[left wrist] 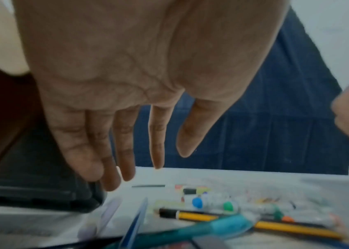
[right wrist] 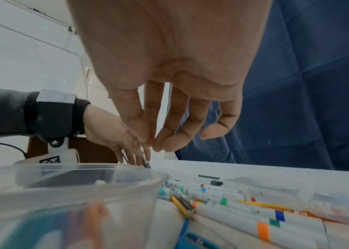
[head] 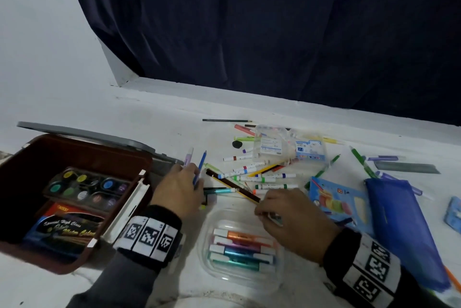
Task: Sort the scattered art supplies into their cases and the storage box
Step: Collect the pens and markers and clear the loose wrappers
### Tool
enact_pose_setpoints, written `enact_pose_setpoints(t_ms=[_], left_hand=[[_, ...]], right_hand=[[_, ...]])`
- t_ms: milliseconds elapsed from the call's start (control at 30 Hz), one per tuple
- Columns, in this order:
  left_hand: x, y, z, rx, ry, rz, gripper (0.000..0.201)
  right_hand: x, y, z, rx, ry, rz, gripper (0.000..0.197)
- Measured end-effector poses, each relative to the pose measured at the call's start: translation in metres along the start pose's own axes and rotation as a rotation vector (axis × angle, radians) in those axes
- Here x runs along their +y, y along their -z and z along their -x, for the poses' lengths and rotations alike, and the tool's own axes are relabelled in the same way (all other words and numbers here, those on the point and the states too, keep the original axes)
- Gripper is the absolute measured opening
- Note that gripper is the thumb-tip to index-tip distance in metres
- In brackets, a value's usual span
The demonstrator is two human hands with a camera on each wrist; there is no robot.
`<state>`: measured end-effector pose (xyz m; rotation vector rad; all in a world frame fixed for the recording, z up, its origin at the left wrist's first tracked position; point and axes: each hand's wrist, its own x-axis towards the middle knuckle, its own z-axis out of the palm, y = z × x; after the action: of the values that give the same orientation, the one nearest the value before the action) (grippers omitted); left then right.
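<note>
My left hand (head: 192, 170) hovers with straight fingers over a lilac pen (head: 188, 156) and a blue pencil (head: 200, 168) lying beside the open brown storage box (head: 74, 148). The left wrist view shows that hand (left wrist: 156, 165) holding nothing, with the blue pencil (left wrist: 136, 224) and a teal pen (left wrist: 201, 230) below it. My right hand (head: 259, 208) pinches the near end of a brown pencil (head: 232, 185), which points toward the left hand. In the right wrist view its thumb and fingertips (right wrist: 152, 144) meet. A clear case (head: 207, 233) below holds several metallic markers.
A paint palette (head: 87, 188) and a watercolour pack lie in the box. White markers (head: 262, 179) and pencils are piled mid-table. Behind stands a clear marker case (head: 272, 143); to the right are a pencil box (head: 336, 203), a blue pouch (head: 399, 220) and a grey ruler (head: 406, 167).
</note>
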<state>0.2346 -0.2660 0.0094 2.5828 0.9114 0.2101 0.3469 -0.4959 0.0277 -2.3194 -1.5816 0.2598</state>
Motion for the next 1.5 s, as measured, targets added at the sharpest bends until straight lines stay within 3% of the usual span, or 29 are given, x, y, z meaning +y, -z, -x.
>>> enact_pose_setpoints(t_ms=[200,400,633,767,967,1100,1200,1267,1433,1500], left_hand=[[0.007,-0.014,-0.024,-0.174,0.186,-0.145,0.029],[0.000,-0.019,-0.039,-0.213,0.239,-0.300,0.033],[-0.012,-0.032,-0.042,-0.117,0.187,-0.192,0.042],[-0.015,-0.031,-0.039,-0.041,0.166,-0.132,0.022],[-0.008,-0.019,-0.030,0.141,-0.036,-0.053,0.012],[0.004,-0.007,-0.022,0.245,-0.141,0.024,0.026],[0.015,0.002,-0.017,0.350,-0.212,0.077,0.028],[0.025,0.010,-0.013,0.406,-0.282,0.125,0.027],[0.041,0.030,0.006,0.525,-0.319,0.320,0.017],[0.046,0.036,0.015,0.538,-0.295,0.475,0.014]], right_hand=[[0.029,0.016,-0.039,0.021,0.007,0.025,0.022],[0.068,0.026,-0.101,0.022,-0.053,0.082,0.020],[0.089,0.026,-0.178,-0.079,-0.058,0.237,0.029],[0.092,0.022,-0.210,-0.204,-0.074,0.358,0.024],[0.092,0.011,-0.239,-0.306,-0.152,0.475,0.016],[0.087,0.009,-0.240,-0.313,-0.134,0.563,0.020],[0.088,0.007,-0.233,-0.224,-0.055,0.513,0.025],[0.088,0.011,-0.225,-0.073,0.017,0.421,0.021],[0.068,0.045,-0.188,0.437,0.055,-0.295,0.007],[0.054,0.061,-0.164,0.513,-0.022,-0.504,0.010]])
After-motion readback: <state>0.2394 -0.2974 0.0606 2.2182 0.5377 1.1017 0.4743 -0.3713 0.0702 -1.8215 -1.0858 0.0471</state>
